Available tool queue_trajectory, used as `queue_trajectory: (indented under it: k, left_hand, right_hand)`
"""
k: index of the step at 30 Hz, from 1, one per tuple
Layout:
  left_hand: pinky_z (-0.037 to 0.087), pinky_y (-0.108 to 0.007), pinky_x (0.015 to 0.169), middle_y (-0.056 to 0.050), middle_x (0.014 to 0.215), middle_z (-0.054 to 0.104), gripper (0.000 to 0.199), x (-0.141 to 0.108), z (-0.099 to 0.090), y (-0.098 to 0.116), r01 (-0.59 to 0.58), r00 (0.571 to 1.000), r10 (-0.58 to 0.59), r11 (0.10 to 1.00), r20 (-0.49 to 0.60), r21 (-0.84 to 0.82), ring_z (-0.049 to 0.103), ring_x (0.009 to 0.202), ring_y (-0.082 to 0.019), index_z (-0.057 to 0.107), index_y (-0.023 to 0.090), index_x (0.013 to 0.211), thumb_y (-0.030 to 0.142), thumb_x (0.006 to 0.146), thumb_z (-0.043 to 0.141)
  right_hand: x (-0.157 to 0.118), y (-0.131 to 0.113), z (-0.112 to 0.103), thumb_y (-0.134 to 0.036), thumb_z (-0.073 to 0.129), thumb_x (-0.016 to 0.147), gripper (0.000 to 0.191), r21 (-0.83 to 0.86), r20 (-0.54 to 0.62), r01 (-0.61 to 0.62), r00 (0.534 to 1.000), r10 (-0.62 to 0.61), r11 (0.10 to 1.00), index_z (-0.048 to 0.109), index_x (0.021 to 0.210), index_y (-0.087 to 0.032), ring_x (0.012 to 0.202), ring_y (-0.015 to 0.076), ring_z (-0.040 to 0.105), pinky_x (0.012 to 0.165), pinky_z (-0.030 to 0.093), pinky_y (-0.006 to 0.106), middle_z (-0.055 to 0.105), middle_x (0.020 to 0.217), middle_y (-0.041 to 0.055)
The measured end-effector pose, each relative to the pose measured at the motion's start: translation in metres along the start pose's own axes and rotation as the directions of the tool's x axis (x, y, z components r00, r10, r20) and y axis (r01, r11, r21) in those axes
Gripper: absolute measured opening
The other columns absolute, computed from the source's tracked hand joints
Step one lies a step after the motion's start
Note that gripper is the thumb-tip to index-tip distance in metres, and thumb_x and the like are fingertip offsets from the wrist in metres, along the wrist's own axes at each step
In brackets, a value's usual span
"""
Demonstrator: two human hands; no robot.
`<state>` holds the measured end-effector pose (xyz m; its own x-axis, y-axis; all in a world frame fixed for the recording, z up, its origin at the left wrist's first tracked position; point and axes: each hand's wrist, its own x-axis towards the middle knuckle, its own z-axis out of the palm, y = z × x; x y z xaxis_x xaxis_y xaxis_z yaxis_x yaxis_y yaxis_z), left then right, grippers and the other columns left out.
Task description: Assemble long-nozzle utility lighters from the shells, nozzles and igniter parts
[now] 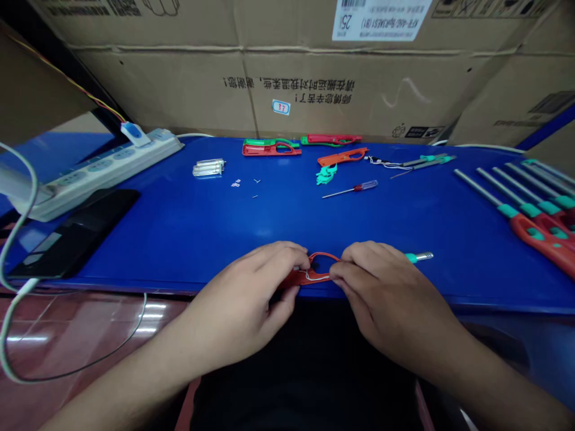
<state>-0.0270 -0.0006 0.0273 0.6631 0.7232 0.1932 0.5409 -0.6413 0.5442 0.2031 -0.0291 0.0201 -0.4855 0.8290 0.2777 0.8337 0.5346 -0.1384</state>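
Near front edge of tabletop (179, 263), your left hand (240, 302) and right hand (386, 299) pinch red lighter shell (291, 279) from both sides, white wire (317, 277) lying along it (both grips closed, fingertips close together).

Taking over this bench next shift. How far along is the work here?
Done: a row of what look like assembled red-and-teal long-nosed lighters lies at the right. In hand: the left hand and right hand pinch an orange-red lighter shell with a white wire on it, a teal-collared metal tube showing past the right hand. Left: red-and-green shells, an orange shell and small loose parts lie up the bench.
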Motion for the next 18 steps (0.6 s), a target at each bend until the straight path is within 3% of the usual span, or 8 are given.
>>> queue_trajectory:
  k: [4,9,13,16,18]
  left_hand:
    - [0.046,-0.037,0.102,-0.002,0.126,0.063,0.017,-0.008,0.000,-0.006,-0.004,0.997,0.012,0.995,-0.078,0.097,0.056,0.120,-0.019,0.061,0.025,0.109,0.018,0.092,0.059]
    - [0.048,-0.038,0.100,-0.004,0.126,0.063,0.017,-0.017,-0.008,-0.014,0.036,0.991,-0.022,0.994,-0.131,0.107,0.057,0.118,-0.022,0.064,0.024,0.109,0.024,0.092,0.063]
    - [0.051,-0.034,0.095,-0.002,0.125,0.064,0.017,-0.032,-0.032,-0.029,0.091,0.982,-0.073,0.991,-0.176,0.096,0.063,0.110,-0.020,0.065,0.027,0.107,0.029,0.090,0.066]
    - [0.052,-0.032,0.090,-0.002,0.115,0.068,0.013,-0.044,-0.053,-0.044,0.220,0.931,-0.162,0.964,-0.327,0.149,0.066,0.103,-0.019,0.067,0.026,0.101,0.033,0.090,0.066]
    - [0.052,-0.030,0.082,-0.003,0.109,0.070,0.016,-0.044,-0.069,-0.054,0.293,0.909,-0.201,0.931,-0.366,0.216,0.066,0.099,-0.020,0.067,0.023,0.098,0.037,0.091,0.063]
  right_hand:
    - [0.000,0.002,0.002,-0.011,0.050,0.093,0.019,0.026,-0.002,-0.017,1.000,0.017,1.000,0.068,0.094,-0.018,0.082,0.0219,0.054,0.074,0.041,0.039,0.062,0.090,0.0061]
    - [0.001,0.008,0.002,-0.018,0.049,0.097,0.016,0.139,0.009,-0.027,1.000,0.026,0.990,0.065,0.095,-0.020,0.085,0.0203,0.055,0.078,0.042,0.038,0.062,0.094,0.0051]
    - [-0.001,0.012,0.000,-0.021,0.053,0.096,0.010,0.202,-0.007,-0.025,1.000,0.027,0.979,0.062,0.101,-0.022,0.091,0.0203,0.057,0.083,0.043,0.039,0.064,0.099,0.0042]
    - [-0.001,0.015,-0.002,-0.023,0.057,0.094,0.016,0.218,-0.040,-0.027,0.999,0.037,0.976,0.060,0.109,-0.024,0.097,0.0208,0.058,0.087,0.043,0.040,0.065,0.105,0.0041]
    - [0.002,0.015,-0.003,-0.025,0.060,0.093,0.020,0.208,-0.059,-0.035,0.997,0.048,0.977,0.060,0.113,-0.024,0.098,0.0210,0.059,0.089,0.044,0.041,0.066,0.106,0.0041]
